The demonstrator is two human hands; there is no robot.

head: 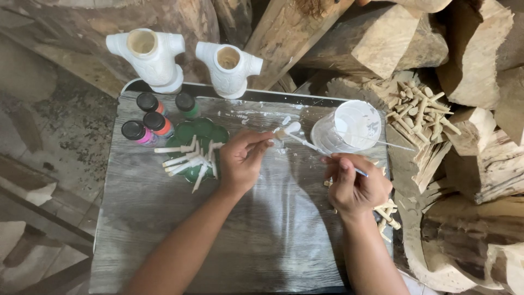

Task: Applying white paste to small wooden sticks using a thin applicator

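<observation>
On the left we see painted pegs (188,161) heaped on a green palette (203,131). Just right of them, our left hand (243,158) pinches a small wooden peg (288,130), white at its tip, its long axis running up and right. From the near right, our right hand (355,186) grips a thin brush (327,155), closed around it, bristles touching the peg. The white cup (349,127) stands just beyond.

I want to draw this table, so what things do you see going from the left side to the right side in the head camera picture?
Paint bottles with black caps → green palette with white-painted sticks → left hand holding a small white piece → right hand with a thin brush → white cup → pile of bare wooden pegs.
</observation>
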